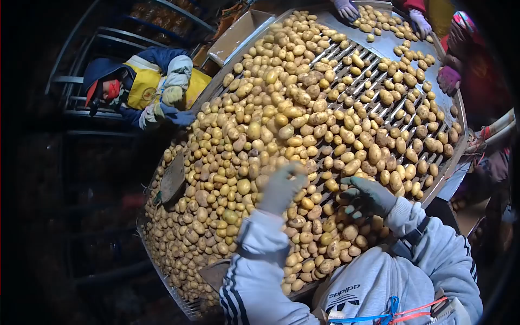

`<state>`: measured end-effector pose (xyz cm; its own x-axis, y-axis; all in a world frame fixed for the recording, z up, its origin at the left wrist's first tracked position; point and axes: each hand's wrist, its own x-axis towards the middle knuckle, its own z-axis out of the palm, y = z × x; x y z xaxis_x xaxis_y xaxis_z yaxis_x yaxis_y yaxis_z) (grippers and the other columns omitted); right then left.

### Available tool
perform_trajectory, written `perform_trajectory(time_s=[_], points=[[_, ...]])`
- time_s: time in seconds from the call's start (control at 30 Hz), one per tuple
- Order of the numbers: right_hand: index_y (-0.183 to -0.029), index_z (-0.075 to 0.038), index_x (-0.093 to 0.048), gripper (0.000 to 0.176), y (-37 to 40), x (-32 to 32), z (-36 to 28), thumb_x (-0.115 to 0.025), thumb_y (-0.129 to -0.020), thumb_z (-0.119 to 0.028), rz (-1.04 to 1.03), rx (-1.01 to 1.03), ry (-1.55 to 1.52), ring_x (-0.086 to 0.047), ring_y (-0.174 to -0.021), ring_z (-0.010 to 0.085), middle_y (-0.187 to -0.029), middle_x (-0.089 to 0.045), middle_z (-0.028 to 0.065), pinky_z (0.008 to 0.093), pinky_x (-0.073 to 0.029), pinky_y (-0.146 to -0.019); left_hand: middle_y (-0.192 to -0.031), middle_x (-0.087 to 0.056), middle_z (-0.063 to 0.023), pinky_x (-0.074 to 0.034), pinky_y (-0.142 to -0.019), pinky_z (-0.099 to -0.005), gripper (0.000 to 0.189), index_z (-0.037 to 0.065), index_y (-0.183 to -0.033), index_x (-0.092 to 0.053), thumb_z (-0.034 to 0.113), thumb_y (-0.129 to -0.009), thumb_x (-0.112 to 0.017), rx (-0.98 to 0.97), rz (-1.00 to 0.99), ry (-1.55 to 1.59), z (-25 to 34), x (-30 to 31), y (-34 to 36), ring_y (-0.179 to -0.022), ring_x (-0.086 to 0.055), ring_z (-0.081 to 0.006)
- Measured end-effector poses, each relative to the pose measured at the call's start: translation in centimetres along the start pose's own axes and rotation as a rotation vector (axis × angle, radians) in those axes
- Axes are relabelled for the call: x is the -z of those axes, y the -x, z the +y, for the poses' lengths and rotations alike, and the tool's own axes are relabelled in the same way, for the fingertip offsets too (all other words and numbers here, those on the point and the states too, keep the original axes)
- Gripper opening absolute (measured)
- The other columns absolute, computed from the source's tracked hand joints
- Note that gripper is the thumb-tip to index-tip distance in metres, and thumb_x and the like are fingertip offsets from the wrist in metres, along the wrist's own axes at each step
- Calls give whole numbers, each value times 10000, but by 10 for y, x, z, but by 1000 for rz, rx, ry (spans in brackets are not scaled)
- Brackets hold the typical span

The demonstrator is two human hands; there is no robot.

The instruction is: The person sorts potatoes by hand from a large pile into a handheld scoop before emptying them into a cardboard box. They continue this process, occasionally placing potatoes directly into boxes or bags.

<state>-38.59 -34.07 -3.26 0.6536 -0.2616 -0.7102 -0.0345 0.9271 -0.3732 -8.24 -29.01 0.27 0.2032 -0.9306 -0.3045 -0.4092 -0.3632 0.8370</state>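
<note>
Potatoes [254, 130] cover the sloping sorting table, piled thick on the left and thinner over the slatted bars on the right. My left hand [283, 188], in a grey-green glove, is above the pile and smeared by motion. Its fingers seem bent, but I cannot make out anything in them. My right hand [371, 196], in a similar glove, reaches in from the right just over the potatoes. Its fingers are curved and apart, and no potato shows in its grasp.
A co-worker in a yellow apron [143, 84] stands at the left edge. Other people's gloved hands [345, 10] work along the far and right edges. Metal slats [384, 111] show between potatoes. A flat metal plate [172, 179] stands at the left of the pile.
</note>
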Motion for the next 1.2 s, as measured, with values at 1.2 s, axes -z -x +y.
perform_trajectory(time_s=[1.2], points=[[-1406, -49, -639, 431, 2, 10, -3, -661, -1033, -263, -397, 2, 132, -696, -1117, 204, -1268, -699, 84, 336, -599, -909, -1135, -734, -202, -574, -922, -430, 466, 41, -1271, -716, 232, -855, -801, 35, 412, -871, -74, 73, -37, -1044, -714, -337]])
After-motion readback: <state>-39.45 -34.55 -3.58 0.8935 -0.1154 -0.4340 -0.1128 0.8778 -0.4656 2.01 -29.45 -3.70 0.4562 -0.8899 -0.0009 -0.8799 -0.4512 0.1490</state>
